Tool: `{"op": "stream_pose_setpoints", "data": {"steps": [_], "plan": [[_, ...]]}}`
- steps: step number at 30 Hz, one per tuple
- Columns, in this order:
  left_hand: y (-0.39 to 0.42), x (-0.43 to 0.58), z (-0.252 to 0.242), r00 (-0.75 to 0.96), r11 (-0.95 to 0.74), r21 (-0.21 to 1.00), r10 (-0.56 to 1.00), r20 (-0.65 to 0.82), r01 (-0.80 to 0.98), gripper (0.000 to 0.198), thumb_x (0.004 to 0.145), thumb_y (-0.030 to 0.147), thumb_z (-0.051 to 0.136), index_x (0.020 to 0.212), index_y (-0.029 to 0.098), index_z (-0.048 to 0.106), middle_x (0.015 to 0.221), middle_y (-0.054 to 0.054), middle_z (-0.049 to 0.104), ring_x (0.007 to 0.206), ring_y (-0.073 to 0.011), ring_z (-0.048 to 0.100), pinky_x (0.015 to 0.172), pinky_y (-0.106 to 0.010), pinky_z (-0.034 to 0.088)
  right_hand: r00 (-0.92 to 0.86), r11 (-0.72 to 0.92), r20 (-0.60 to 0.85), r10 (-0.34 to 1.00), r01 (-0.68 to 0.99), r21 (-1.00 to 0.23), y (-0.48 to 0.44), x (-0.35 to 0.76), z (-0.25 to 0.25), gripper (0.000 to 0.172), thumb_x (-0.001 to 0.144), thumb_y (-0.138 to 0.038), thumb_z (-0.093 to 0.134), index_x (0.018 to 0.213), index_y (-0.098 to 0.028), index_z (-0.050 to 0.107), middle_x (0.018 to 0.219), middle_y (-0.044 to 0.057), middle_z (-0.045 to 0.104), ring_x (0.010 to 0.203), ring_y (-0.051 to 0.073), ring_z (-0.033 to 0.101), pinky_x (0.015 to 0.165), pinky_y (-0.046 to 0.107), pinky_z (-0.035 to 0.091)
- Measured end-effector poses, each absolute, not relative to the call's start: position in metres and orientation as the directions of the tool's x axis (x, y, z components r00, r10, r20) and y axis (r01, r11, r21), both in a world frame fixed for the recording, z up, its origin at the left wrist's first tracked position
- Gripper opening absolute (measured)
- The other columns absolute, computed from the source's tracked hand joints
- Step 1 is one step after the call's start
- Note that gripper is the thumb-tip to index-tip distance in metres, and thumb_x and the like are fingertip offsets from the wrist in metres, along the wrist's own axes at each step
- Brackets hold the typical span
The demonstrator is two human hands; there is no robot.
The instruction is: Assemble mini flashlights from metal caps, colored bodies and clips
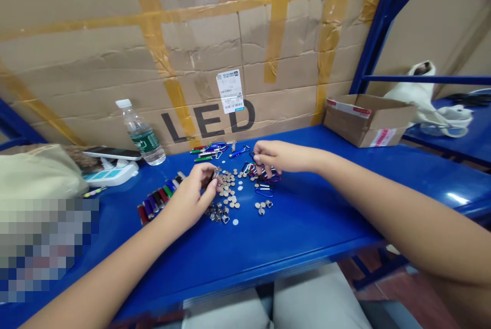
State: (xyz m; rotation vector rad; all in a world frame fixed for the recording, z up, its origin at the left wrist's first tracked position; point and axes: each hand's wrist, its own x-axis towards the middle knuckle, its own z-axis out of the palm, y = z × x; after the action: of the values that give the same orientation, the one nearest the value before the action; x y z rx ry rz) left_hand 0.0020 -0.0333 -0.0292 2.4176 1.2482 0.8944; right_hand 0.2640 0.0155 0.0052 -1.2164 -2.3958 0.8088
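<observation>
Over the blue metal table [291, 252], left grip [190, 198] clenched on a small silver fitting [217, 172] — right grip [274, 157] curled into coloured metal carabiners [264, 175], hold unclear, piled apart from round metal discs [230, 191], each kind within reach.

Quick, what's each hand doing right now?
Left hand: closed, pinching a small metal part.
Right hand: curled over coloured carabiners; grip unclear.

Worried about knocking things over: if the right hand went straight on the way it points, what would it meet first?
Past the right hand, probably the blue keychain flashlight; depth is unclear here.
</observation>
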Motion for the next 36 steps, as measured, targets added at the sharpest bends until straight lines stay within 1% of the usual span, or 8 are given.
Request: {"op": "stream_pose_setpoints", "data": {"steps": [6,12,17,21,26,32,34,36], "plan": [[-0.045,0.011,-0.023,0.410,-0.544,0.414,0.833,0.373,0.730,0.027,0.092,0.035,0.038,0.110,0.019,0.050,0.089,-0.003,0.061,0.079,-0.0175,0.058,0.070,-0.030,0.045,-0.714,0.701,0.211,0.668,0.507,-0.502,0.002,0.233,-0.009,0.017,0.083,-0.031,0.059,0.083,-0.015,0.065,0.072,0.001,0.064,0.061,0.011,0.053,0.057,0.023,0.038],[-0.044,0.018,-0.022,0.490,-0.560,0.439,0.828,0.273,0.703,0.028,0.089,0.039,0.045,0.078,0.018,0.059,0.065,0.002,0.056,0.061,-0.0133,0.051,0.058,-0.024,0.037,-0.646,0.645,0.303,0.701,0.392,-0.656,-0.011,0.219,-0.012,0.013,0.077,-0.028,0.064,0.078,-0.015,0.063,0.071,0.000,0.062,0.062,0.010,0.054,0.055,0.022,0.040],[-0.042,0.018,-0.024,0.520,-0.553,0.552,0.821,0.235,0.624,0.026,0.087,0.038,0.049,0.078,0.018,0.063,0.071,0.002,0.063,0.067,-0.0133,0.055,0.061,-0.022,0.039,-0.574,0.449,0.240,0.783,0.254,-0.857,-0.016,0.208,-0.020,0.017,0.082,-0.033,0.058,0.086,-0.017,0.061,0.068,-0.002,0.061,0.056,0.010,0.056,0.053,0.023,0.044],[-0.039,0.014,-0.023,0.445,-0.484,0.588,0.867,0.223,0.648,0.031,0.085,0.044,0.051,0.080,0.016,0.065,0.069,0.001,0.062,0.064,-0.0133,0.053,0.059,-0.023,0.039,-0.561,0.521,0.281,0.779,0.328,-0.788,-0.018,0.207,-0.021,0.021,0.082,-0.028,0.057,0.099,-0.016,0.062,0.066,-0.002,0.061,0.056,0.010,0.055,0.056,0.023,0.043],[-0.037,0.013,-0.022,0.512,-0.476,0.686,0.841,0.173,0.550,0.029,0.085,0.041,0.052,0.086,0.017,0.067,0.078,-0.001,0.065,0.073,-0.0159,0.056,0.068,-0.026,0.043,-0.608,0.532,0.247,0.755,0.347,-0.773,-0.023,0.204,-0.017,0.043,0.088,-0.026,0.048,0.129,-0.015,0.043,0.059,-0.007,0.053,0.047,0.010,0.050,0.052,0.023,0.041],[-0.033,0.011,-0.024,0.396,-0.432,0.721,0.888,0.235,0.542,0.026,0.082,0.040,0.054,0.085,0.016,0.064,0.071,0.000,0.059,0.067,-0.0133,0.051,0.062,-0.024,0.041,-0.614,0.595,0.296,0.732,0.362,-0.718,-0.024,0.203,-0.021,0.040,0.091,-0.032,0.044,0.127,-0.014,0.041,0.076,0.000,0.059,0.060,0.012,0.054,0.058,0.024,0.042],[-0.031,0.010,-0.025,0.301,-0.405,0.730,0.912,0.279,0.550,0.027,0.080,0.041,0.055,0.084,0.016,0.063,0.067,0.002,0.055,0.063,-0.0123,0.048,0.058,-0.023,0.038,-0.617,0.650,0.322,0.718,0.431,-0.626,-0.023,0.202,-0.022,0.038,0.089,-0.038,0.048,0.118,-0.014,0.045,0.082,0.003,0.063,0.068,0.014,0.057,0.061,0.025,0.041],[-0.030,0.009,-0.025,0.245,-0.395,0.727,0.919,0.310,0.561,0.029,0.079,0.043,0.056,0.084,0.016,0.062,0.065,0.002,0.052,0.061,-0.0116,0.046,0.056,-0.022,0.037,-0.614,0.684,0.314,0.724,0.582,-0.440,-0.024,0.201,-0.023,0.031,0.090,-0.039,0.047,0.108,-0.015,0.049,0.084,0.007,0.065,0.071,0.017,0.059,0.060,0.026,0.038]]}}
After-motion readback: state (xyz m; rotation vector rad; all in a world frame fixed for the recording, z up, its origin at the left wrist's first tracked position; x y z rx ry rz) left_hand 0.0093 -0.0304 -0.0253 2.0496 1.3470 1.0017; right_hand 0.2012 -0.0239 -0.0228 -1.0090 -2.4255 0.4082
